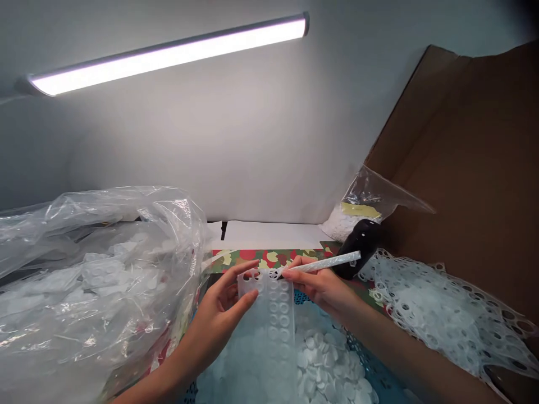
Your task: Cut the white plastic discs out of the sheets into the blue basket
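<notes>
My left hand (225, 303) grips the top left corner of a translucent sheet (255, 331), thumb in front and fingers behind. Rows of round shapes run down the sheet, and a few open holes show along its top edge. In my right hand (318, 283) is a white, speckled pen-like stick (332, 262), held as one holds a pencil. Its lower end meets the sheet near a top hole; the exact tip is hidden by my fingers. Below the right hand lies a heap of small white translucent discs (326, 367) in a blue basket (370, 365).
A large clear plastic bag (96, 280) of whitish pieces fills the left. Punched-out sheets (455, 314) pile up on the right before a cardboard box (471, 163). Behind my right hand are a black object (360, 244) and a small clear bag (347, 221). A tube light (177, 53) hangs above.
</notes>
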`<action>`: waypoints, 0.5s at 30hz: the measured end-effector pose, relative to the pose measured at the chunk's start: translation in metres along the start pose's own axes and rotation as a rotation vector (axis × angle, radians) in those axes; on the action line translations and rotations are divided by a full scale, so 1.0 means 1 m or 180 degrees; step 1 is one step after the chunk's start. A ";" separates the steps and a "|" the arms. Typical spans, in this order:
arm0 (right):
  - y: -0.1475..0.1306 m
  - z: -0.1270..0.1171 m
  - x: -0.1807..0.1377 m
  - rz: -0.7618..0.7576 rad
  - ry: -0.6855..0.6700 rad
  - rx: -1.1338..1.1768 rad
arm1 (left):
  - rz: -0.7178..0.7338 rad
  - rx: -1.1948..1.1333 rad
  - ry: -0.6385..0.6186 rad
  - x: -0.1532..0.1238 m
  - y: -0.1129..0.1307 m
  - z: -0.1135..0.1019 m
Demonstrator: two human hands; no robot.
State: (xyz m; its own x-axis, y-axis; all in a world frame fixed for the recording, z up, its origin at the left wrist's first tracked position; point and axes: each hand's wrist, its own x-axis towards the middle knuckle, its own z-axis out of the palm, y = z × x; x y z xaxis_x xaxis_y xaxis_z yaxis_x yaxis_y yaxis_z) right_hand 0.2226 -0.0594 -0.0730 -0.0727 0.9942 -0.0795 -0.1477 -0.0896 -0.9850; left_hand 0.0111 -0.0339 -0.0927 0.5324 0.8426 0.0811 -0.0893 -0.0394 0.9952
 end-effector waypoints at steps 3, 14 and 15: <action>0.002 0.004 0.009 -0.0047 -0.0084 0.0144 | 0.0161 0.0366 0.0023 0.009 -0.001 -0.007; 0.006 -0.010 0.092 -0.0484 -0.0609 -0.0326 | 0.0373 0.0704 0.0108 0.077 -0.004 -0.040; 0.005 -0.011 0.098 -0.0535 -0.0636 -0.0382 | 0.0386 0.0722 0.0134 0.082 -0.004 -0.043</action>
State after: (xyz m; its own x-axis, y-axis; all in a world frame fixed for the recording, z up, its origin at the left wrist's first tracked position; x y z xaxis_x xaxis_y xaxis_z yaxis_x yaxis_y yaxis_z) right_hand 0.2258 0.0385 -0.0878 -0.2518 0.9619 0.1066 -0.0572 0.0952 -0.9938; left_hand 0.0190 0.0581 -0.0924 0.4935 0.8458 0.2028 0.0432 -0.2567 0.9655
